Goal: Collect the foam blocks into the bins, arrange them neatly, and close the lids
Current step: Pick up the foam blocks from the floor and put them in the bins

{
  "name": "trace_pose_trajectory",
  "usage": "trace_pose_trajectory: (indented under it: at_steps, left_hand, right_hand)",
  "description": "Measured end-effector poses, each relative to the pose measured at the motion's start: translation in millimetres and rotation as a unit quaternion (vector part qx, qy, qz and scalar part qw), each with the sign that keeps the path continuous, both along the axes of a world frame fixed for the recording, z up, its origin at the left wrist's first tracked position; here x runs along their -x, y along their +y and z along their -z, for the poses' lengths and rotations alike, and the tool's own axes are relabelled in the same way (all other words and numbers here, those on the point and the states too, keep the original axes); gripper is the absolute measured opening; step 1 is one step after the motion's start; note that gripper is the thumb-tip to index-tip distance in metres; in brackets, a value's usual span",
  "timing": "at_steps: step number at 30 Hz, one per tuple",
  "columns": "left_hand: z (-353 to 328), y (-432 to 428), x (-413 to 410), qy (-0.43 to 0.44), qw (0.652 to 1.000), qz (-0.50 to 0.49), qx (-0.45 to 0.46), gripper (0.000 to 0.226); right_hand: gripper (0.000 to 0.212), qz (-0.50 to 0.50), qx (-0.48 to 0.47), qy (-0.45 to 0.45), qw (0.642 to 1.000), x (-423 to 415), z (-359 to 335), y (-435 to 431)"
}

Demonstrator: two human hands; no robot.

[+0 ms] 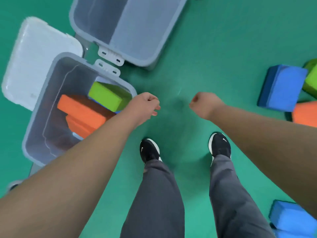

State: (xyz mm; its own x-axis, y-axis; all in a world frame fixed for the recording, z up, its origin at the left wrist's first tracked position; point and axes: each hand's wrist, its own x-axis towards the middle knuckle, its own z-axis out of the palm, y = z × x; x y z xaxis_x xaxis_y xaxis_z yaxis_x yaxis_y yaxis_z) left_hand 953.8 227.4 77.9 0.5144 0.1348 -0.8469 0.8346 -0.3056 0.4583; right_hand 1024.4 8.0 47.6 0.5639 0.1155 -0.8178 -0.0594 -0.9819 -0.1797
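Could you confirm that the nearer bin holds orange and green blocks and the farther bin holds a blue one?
Not quite: the head view shows the farther bin empty. The nearer bin does hold orange blocks and a green block.

Blocks (80, 109): inside near bin (39, 117).
Lid (37, 54): left of near bin.
Far bin (140, 31): just behind it.
Loose blocks (283, 88): well right.

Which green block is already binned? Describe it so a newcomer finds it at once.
On the green floor, find the nearer grey bin, beside the white lid. Inside, the lime-green foam block lies tilted over the orange blocks. It is the only green block in a bin; the other green one lies outside, at far right.
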Motion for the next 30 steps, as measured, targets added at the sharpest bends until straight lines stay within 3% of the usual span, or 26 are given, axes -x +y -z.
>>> trace_pose_trajectory:
  at_steps: [5,10,15,20,25,28,30]
  left_hand:
    - [5.1,-79.3,-58.4,0.001,0.993,0.115,-0.002,0.023]
    - [33.4,-170.2,-93.6,0.026,0.982,0.186,-0.035,0.018]
    - [56.0,-278.2,-100.0,0.078,0.978,0.184,-0.053,0.013]
    - [70.4,-406.8,-108.1,0.132,0.972,0.192,-0.007,0.024]
    - [88.7,-507.8,-126.3,0.139,0.980,0.143,-0.004,0.028]
    - [108.5,-550.2,-132.6,0.111,0.981,0.160,-0.012,0.027]
    - [124.8,-570.8,-136.9,0.096,0.980,0.173,-0.020,0.026]
  right_hand:
    - [0.034,0.098,-0.008,0.016,0.995,3.8,7.2,-84.8]
    - [0.028,0.126,0.000,0.040,0.991,26.1,28.3,-193.0]
    - [0.021,0.154,0.018,0.081,0.985,42.3,44.0,-315.0]
    - [0.027,0.218,0.021,0.076,0.973,42.4,53.1,-439.7]
    - [0.029,0.261,0.064,0.037,0.963,31.3,51.7,-543.2]
    - [0.022,0.329,0.072,-0.019,0.941,21.8,68.9,-580.3]
    - [0.032,0.385,0.071,-0.055,0.919,18.9,87.2,-594.8]
